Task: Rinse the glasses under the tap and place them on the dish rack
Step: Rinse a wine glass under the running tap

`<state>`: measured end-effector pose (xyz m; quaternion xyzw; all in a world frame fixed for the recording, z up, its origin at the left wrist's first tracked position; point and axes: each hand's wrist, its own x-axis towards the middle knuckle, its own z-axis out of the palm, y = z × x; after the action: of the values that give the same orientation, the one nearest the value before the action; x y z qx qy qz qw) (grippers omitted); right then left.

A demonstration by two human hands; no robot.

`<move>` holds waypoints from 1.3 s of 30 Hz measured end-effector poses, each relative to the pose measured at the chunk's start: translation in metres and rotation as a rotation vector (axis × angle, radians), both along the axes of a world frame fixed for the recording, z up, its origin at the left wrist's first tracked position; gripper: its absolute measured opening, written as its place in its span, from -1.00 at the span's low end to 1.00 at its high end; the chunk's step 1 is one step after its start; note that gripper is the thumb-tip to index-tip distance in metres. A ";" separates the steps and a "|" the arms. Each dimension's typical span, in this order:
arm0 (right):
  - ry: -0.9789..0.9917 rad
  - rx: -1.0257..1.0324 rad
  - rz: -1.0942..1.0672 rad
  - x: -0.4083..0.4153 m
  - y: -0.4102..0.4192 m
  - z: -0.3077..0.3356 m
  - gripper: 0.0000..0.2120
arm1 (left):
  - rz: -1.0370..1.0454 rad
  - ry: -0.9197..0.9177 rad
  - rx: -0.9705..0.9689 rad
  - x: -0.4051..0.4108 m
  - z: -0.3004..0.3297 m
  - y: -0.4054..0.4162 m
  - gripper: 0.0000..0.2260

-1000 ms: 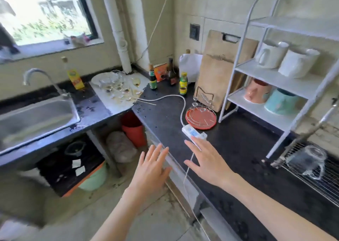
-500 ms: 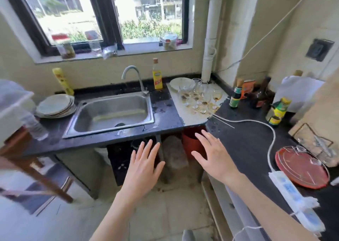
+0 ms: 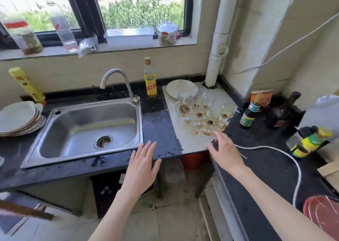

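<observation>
Several dirty glasses (image 3: 200, 110) with brown dregs stand clustered on a white counter slab (image 3: 190, 141), right of the steel sink (image 3: 88, 129). The curved tap (image 3: 117, 81) stands at the sink's back right corner; no water runs. My right hand (image 3: 223, 151) is open, palm down, its fingertips just short of the nearest small glass (image 3: 207, 130). My left hand (image 3: 143, 165) is open with fingers spread over the counter's front edge, right of the sink. The dish rack is out of view.
A white plate (image 3: 181, 88) lies behind the glasses; a yellow bottle (image 3: 150, 77) stands by the tap. Stacked plates (image 3: 20, 119) sit left of the sink. Sauce bottles (image 3: 251, 112) and jars (image 3: 311, 140), a white cable (image 3: 286, 152) and a red lid (image 3: 322, 213) occupy the right counter.
The view swung left from the dish rack and shelf to the sink. Both open hands moved forward; the right hand now reaches over the white slab toward the glasses.
</observation>
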<state>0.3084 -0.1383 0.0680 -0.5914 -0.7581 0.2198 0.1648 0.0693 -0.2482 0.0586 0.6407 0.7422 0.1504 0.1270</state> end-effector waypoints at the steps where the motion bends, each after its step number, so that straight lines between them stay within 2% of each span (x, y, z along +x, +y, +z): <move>1: 0.005 -0.025 -0.036 0.000 0.017 -0.004 -0.50 | -0.010 -0.007 -0.006 -0.001 -0.006 0.015 -0.47; 9: -0.034 -0.183 -0.276 -0.013 0.129 -0.035 -0.26 | -0.166 0.038 -0.106 -0.014 -0.038 0.118 -0.47; 15: -0.025 -0.299 -0.327 -0.020 0.185 -0.053 -0.11 | -0.256 0.050 -0.130 -0.028 -0.045 0.186 -0.47; 22: 0.081 -0.311 -0.332 -0.016 0.187 -0.064 -0.26 | -0.292 -0.015 -0.199 -0.023 -0.055 0.208 -0.46; 25: 0.107 -0.292 -0.208 -0.017 0.172 -0.057 -0.36 | -0.289 -0.040 -0.213 -0.020 -0.060 0.206 -0.41; 30: 0.105 -0.401 0.110 -0.046 0.166 -0.035 -0.32 | -0.222 -0.245 -0.177 -0.023 -0.056 0.189 -0.37; 33: 0.147 -0.453 0.258 -0.089 0.164 -0.022 -0.32 | -0.142 -0.326 -0.119 -0.042 -0.047 0.176 -0.38; 39: 0.239 -0.499 0.501 -0.192 0.156 -0.006 -0.42 | -0.002 -0.517 -0.031 -0.108 -0.031 0.155 -0.26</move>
<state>0.1163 0.0178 0.0618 -0.3797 -0.7779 0.4988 0.0442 -0.0390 -0.0929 0.0273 0.5794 0.6867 0.2977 0.3226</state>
